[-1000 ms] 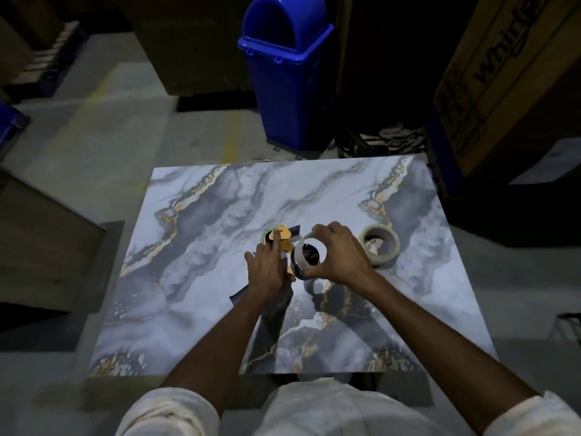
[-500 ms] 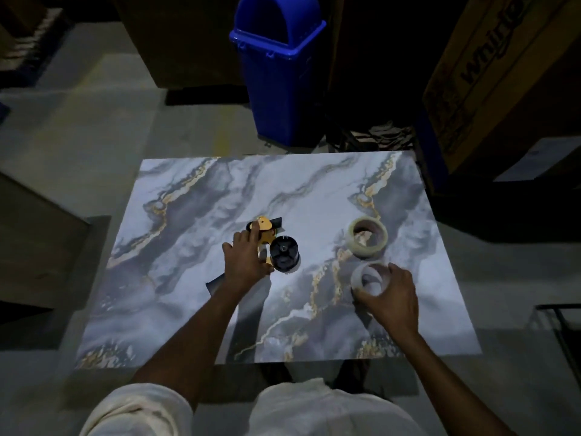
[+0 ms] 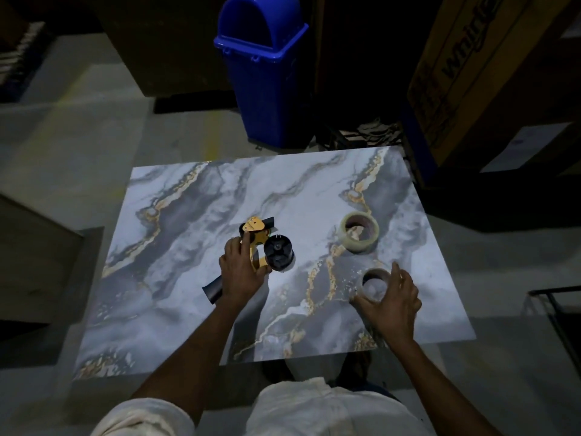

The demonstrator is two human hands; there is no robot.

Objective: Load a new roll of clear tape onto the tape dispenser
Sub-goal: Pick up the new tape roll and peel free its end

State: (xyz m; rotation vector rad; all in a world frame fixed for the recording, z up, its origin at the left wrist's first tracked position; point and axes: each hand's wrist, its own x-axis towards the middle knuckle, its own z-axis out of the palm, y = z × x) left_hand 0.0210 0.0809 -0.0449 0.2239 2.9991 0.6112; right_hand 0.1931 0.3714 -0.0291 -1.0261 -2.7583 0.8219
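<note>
The tape dispenser lies on its side near the middle of the desk, its black hub bare and facing up, apparently ready for a roll. The left hand grips its frame, likely to steady it. Right of the dispenser, the right hand curls thumb and fingers round a thin ring on the desk, seemingly a spent core. Beyond that ring, the fuller clear tape roll sits untouched.

Marbled table holds dispenser, far roll, near roll.
</note>
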